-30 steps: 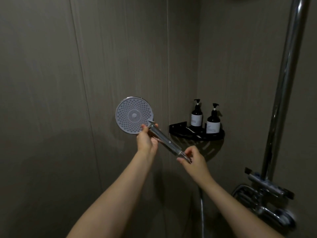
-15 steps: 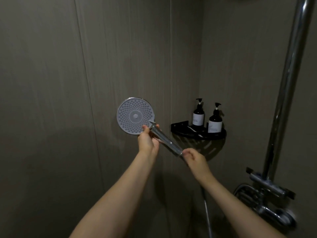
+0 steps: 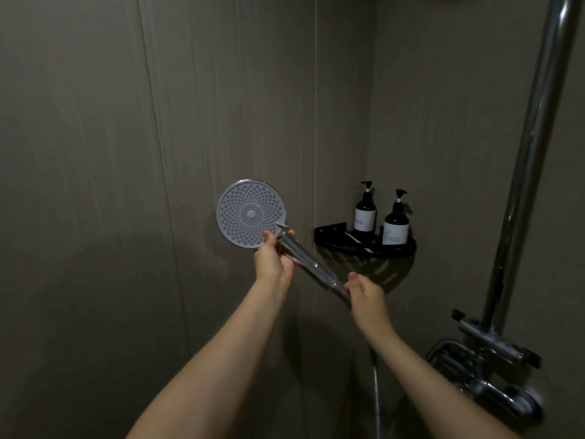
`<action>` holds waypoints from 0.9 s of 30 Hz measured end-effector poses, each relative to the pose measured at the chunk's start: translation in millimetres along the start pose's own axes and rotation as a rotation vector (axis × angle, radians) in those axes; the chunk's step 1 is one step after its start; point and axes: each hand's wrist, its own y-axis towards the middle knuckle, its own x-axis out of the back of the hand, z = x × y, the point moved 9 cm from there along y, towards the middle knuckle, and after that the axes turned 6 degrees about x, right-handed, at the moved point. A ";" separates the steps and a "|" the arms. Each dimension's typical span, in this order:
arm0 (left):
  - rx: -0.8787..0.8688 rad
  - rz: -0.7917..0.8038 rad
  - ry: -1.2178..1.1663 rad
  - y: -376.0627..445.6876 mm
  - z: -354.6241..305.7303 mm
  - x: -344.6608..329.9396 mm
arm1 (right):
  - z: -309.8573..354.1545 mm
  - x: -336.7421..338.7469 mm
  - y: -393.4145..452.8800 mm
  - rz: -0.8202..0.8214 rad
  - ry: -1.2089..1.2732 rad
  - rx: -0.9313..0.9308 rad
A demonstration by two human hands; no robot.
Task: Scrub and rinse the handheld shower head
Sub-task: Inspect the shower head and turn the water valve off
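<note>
Head view: the handheld shower head (image 3: pixel 251 214) is held up in mid-air in front of the far wall, left of the corner, with both hands on its handle. The left hand (image 3: pixel 273 257) grips the handle just below the round face, thumb and fingers curled round the neck. The right hand (image 3: pixel 364 291) holds the lower end of the handle, fingers curled round it where the hose (image 3: pixel 375 394) joins and drops away toward the near bottom of the picture.

The long axis of the shower head runs on a slant, from the disc at the upper left down to the hose end at the lower right. The nozzle face is turned toward the camera, so its rings of small dots and its centre button show plainly.

As for progress, I judge the task to be at its very start. No brush, sponge or cloth is in either hand, no foam shows on the face, and no water is running. Both scrubbing and rinsing seem to be left to do.

To the right, a black corner shelf (image 3: pixel 399 252) carries two dark pump bottles (image 3: pixel 365 212). Further right a chrome riser pipe (image 3: pixel 531 147) comes down to the mixer valve (image 3: pixel 493 365) at the near right.
</note>
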 end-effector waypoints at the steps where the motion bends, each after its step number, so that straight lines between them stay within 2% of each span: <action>1: -0.003 -0.001 -0.004 -0.6 0.3 -0.6 | -2.8 -2.1 0.0 0.034 -0.002 -0.022; 4: -0.015 -0.006 -0.007 -0.6 -1.5 -4.2 | 3.1 -11.7 -4.3 0.134 -0.088 0.046; 8: -0.014 -0.014 0.031 1.0 0.0 -4.1 | -0.6 -3.7 1.2 0.043 -0.083 0.014; 12: -0.030 -0.017 0.048 2.1 -2.2 -2.7 | 1.0 -18.1 -3.7 0.202 -0.120 0.041; 16: -0.003 -0.012 0.045 1.5 0.7 0.8 | -2.0 -7.7 1.0 0.076 -0.018 -0.041; 20: 0.001 -0.018 0.083 1.6 3.3 0.7 | 3.1 -18.8 -3.5 0.236 -0.158 0.036; 23: 0.006 -0.007 0.074 2.2 4.4 -2.3 | 5.8 -16.8 -5.1 0.191 -0.268 0.100; 27: 0.023 0.008 0.048 -0.9 9.2 -4.0 | -6.7 -8.4 0.1 0.090 -0.100 -0.085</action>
